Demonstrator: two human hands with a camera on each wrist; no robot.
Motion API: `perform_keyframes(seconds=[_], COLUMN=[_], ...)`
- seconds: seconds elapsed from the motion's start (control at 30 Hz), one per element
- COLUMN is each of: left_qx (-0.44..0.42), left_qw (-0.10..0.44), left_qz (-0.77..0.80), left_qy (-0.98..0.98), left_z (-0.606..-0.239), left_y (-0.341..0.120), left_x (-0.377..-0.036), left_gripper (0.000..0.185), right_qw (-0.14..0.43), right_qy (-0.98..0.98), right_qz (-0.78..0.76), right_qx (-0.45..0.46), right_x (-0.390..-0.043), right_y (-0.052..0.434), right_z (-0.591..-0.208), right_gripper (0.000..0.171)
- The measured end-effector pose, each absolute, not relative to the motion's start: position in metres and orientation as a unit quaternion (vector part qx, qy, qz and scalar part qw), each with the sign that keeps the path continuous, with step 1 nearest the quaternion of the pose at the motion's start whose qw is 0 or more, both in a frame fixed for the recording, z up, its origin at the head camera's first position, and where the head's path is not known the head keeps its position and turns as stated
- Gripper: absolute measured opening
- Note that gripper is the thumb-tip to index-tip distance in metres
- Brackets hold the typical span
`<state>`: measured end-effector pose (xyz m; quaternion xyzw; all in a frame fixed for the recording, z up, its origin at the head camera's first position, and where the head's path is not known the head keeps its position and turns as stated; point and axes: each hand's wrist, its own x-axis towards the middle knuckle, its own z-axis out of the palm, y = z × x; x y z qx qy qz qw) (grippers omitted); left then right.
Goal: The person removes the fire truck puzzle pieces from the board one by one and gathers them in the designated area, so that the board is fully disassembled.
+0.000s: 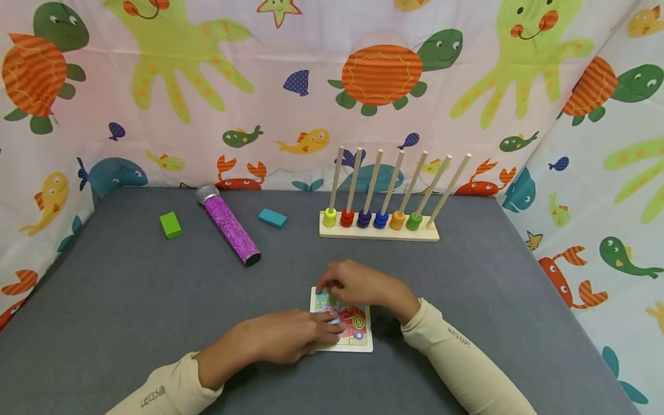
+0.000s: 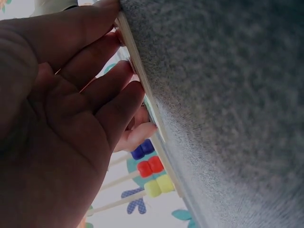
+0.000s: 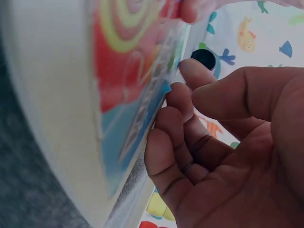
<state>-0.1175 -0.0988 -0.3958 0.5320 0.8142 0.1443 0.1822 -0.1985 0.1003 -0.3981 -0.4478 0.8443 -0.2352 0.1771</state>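
While the puzzle [image 1: 355,328] sat flat on the grey table [image 1: 129,300], near the front edge and about in the middle, both hands were on it. It's a small wooden tray puzzle with a bright swirly picture, pale frame round the outside. Left hand [image 1: 290,337] lay across its left side, fingers fairly straight and close together, pressing down on the picture, so it looked like it was pinning the board in place. Right hand [image 1: 358,283] was over the far left corner, fingers [image 3: 173,142] curled and bunched at the edge of a piece; the wrist view showed the fingertips right against the picture's edge, though I couldn't tell if they actually had a piece pinched or were just prying at it. My guess was this was the seat-or-lift-a-piece stage, one hand steadying, the other working the corner. Next move probably needed a careful fingertip nudge without sliding the whole board, since it's light. Further back, well apart from the hands, stood a peg rack [image 1: 378,227] with coloured rings low on its sticks, and to the left a purple glitter mic [image 1: 230,227] lying between a green block [image 1: 170,224] and a teal block [image 1: 272,218]. Fishy curtain [image 1: 311,86] all round.
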Motion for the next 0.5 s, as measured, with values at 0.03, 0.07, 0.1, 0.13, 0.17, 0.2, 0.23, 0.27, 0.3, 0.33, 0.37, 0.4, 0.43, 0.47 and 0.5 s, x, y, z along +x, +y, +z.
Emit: perform_keyframes(seconds=[0.03, 0.07, 0.1, 0.13, 0.17, 0.2, 0.23, 0.27, 0.3, 0.33, 0.37, 0.4, 0.43, 0.47, 0.5], left_qx=[0.53, 0.529, 0.528, 0.528, 0.529, 0.53, 0.531, 0.532, 0.533, 0.532, 0.534, 0.535, 0.536, 0.537, 0.537], left_qw=[0.183, 0.183, 0.182, 0.181, 0.179, 0.174, 0.172, 0.169, 0.167, 0.169, 0.168, 0.17, 0.172, 0.173, 0.176], left_qz=[0.147, 0.149, 0.15, 0.15, 0.15, 0.148, 0.149, 0.149, 0.15, 0.153, 0.154, 0.155, 0.158, 0.158, 0.159], left_qy=[0.815, 0.815, 0.816, 0.816, 0.816, 0.816, 0.816, 0.816, 0.816, 0.815, 0.814, 0.813, 0.811, 0.81, 0.81], left_z=[-0.3959, -0.3962, -0.3964, -0.3965, -0.3968, -0.3971, -0.3971, -0.3973, -0.3976, -0.3978, -0.3984, -0.3988, -0.3994, -0.4, -0.4005], left_y=[-0.099, -0.0991, -0.0992, -0.0991, -0.099, -0.0988, -0.0984, -0.0981, -0.098, -0.0981, -0.0983, -0.0988, -0.0994, -0.1002, -0.101], left_x=[-0.1168, -0.1162, -0.1156, -0.115, -0.1147, -0.1145, -0.1146, -0.1149, -0.1153, -0.1157, -0.1162, -0.1167, -0.117, -0.1172, -0.1172], left_gripper=[0.041, 0.042, 0.042, 0.042, 0.041, 0.041, 0.04, 0.04, 0.04, 0.04, 0.04, 0.04, 0.04, 0.04, 0.04], right_qw=[0.173, 0.17, 0.167, 0.163, 0.16, 0.158, 0.156, 0.155, 0.153, 0.153, 0.154, 0.158, 0.162, 0.167, 0.171], right_qy=[0.845, 0.847, 0.847, 0.849, 0.85, 0.851, 0.851, 0.85, 0.847, 0.845, 0.842, 0.84, 0.837, 0.836, 0.836], right_qz=[-0.231, -0.226, -0.221, -0.217, -0.213, -0.211, -0.208, -0.208, -0.211, -0.217, -0.225, -0.233, -0.242, -0.25, -0.255], right_qx=[-0.45, -0.451, -0.453, -0.454, -0.454, -0.455, -0.456, -0.459, -0.463, -0.464, -0.465, -0.465, -0.463, -0.46, -0.456], right_x=[-0.1979, -0.1972, -0.1968, -0.1964, -0.1961, -0.196, -0.196, -0.1962, -0.1966, -0.1971, -0.1975, -0.1978, -0.198, -0.198, -0.1978], right_y=[0.0997, 0.0991, 0.0988, 0.0984, 0.0981, 0.0977, 0.0978, 0.0978, 0.0976, 0.0973, 0.0972, 0.097, 0.0967, 0.0964, 0.0961], right_z=[-0.3989, -0.3992, -0.3998, -0.4002, -0.4002, -0.4001, -0.3996, -0.3992, -0.3989, -0.3988, -0.3987, -0.3987, -0.3985, -0.3985, -0.3987], right_gripper=[0.026, 0.026, 0.026, 0.027, 0.027, 0.027, 0.027, 0.026, 0.025, 0.024, 0.023, 0.022, 0.02, 0.019, 0.018])
